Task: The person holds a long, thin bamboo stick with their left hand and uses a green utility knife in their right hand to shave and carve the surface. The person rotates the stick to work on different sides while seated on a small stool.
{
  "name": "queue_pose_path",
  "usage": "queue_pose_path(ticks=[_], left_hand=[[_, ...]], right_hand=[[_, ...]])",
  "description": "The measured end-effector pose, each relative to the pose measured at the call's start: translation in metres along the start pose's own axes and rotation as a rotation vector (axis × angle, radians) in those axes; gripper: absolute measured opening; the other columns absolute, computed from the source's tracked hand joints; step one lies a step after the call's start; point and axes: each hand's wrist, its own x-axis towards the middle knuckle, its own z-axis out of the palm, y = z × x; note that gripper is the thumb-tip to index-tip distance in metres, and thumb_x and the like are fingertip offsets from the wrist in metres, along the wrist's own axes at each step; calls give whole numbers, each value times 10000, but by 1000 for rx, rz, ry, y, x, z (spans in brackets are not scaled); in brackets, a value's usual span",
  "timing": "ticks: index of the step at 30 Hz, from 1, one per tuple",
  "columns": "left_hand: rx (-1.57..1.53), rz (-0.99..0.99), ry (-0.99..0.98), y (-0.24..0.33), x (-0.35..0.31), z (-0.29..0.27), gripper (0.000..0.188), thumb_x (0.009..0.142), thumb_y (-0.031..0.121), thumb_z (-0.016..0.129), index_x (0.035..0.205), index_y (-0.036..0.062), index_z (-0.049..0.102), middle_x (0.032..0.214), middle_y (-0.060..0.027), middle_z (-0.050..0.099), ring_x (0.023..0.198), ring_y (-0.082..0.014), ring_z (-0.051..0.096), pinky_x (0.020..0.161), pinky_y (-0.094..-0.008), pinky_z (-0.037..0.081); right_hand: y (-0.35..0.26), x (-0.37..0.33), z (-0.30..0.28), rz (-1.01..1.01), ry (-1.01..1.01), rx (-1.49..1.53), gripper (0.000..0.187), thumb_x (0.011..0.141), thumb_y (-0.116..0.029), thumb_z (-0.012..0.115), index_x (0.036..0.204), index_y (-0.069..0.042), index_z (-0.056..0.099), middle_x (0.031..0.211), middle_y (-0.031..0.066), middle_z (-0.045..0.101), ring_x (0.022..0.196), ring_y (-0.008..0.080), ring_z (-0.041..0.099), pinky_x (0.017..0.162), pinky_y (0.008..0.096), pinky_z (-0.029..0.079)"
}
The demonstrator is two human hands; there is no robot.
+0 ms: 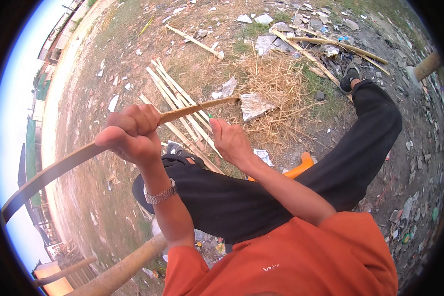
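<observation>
My left hand (pixel 133 133), with a metal watch on its wrist, is closed around a long bamboo strip (pixel 52 171). One end of the strip bends away to the far left; the other reaches right, past my fist, to above the straw. Just below that right part, my right hand (pixel 230 144) is closed, thumb up. A small green bit (pixel 210 117) shows at its fingertips, but what the fingers hold is mostly hidden. Several pale split bamboo strips (pixel 175 93) lie on the ground beyond my hands.
Shavings and straw (pixel 286 84) are heaped ahead, beside a whitish slab (pixel 255 106). Bamboo poles (pixel 340 44) lie at the far right near my shoe (pixel 350 76). An orange curved object (pixel 301 166) sits by my leg. A thick pole (pixel 123 269) runs at lower left.
</observation>
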Motion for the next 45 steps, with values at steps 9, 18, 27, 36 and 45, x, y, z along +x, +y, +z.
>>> queue_pose_path(ticks=[9,18,27,36,45], left_hand=[[24,-33,136,-1,-1,-2,559,919,613,308,612,153,224,496,46,139,407,-87,131,404,-270,180],[28,-16,234,3,7,0,558,930,578,358,595,156,212,501,53,142,433,-82,128,416,-266,158],[62,21,308,0,4,6,538,948,541,378,613,150,222,479,53,163,401,-71,153,382,-252,188],[82,10,344,3,2,7,543,953,541,365,600,153,225,478,57,161,405,-68,160,389,-245,167],[94,-16,394,2,8,8,570,932,566,392,579,164,194,484,56,151,427,-81,124,417,-261,143]], right_hand=[[33,9,12,169,-106,-94,545,990,-409,315,843,41,586,713,303,603,711,468,608,689,530,483],[3,20,-24,120,-69,150,564,991,-397,303,801,47,595,656,311,574,698,477,587,707,520,464],[-1,17,15,116,-106,24,552,985,-398,336,809,49,607,679,324,582,721,486,599,692,533,485],[84,3,0,335,-55,-65,610,992,-428,282,729,25,594,694,270,601,660,419,594,660,495,457],[39,34,18,231,-178,-88,573,991,-384,299,780,42,620,696,281,604,713,445,602,712,502,474]])
